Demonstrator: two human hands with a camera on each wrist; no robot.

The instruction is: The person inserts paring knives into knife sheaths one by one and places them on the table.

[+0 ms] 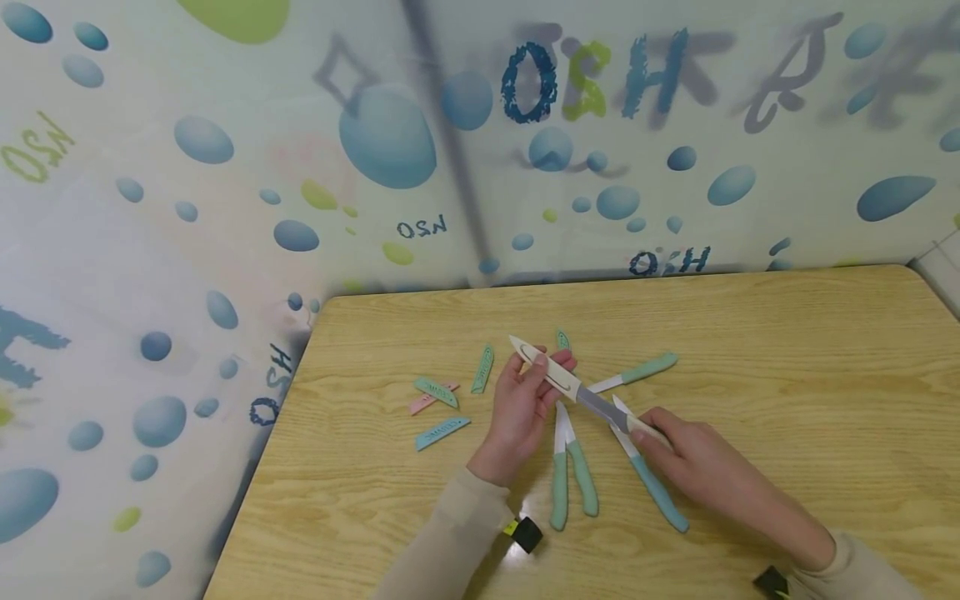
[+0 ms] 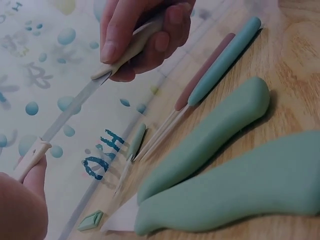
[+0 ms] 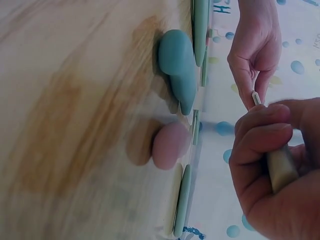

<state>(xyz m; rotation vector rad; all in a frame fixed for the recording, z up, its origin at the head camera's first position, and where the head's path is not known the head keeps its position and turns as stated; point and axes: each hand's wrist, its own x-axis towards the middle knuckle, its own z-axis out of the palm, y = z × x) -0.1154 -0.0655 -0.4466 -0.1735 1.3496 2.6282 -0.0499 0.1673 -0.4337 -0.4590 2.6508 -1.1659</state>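
In the head view, my left hand [image 1: 519,410] holds a cream blade sheath [image 1: 561,377] between thumb and fingers. My right hand [image 1: 697,457] grips the cream handle [image 2: 140,44] of a paring knife. A stretch of its grey blade [image 1: 600,407] shows between the handle and the sheath; the tip end is hidden inside the sheath. The knife is raised above the table, pointing up and left. Beneath it lie two green-handled knives [image 1: 577,479] side by side, and a blue-handled knife [image 1: 660,492] with a pink-handled knife [image 2: 206,70] against it.
Another green-handled knife [image 1: 648,367] lies behind the hands. To the left are a blue sheath [image 1: 442,433], a green sheath [image 1: 437,390] crossed over a pink sheath [image 1: 422,404], and an upright-lying green sheath [image 1: 483,369]. One more green sheath [image 1: 563,340] is at the back. The wooden table [image 1: 810,375] meets a patterned curtain.
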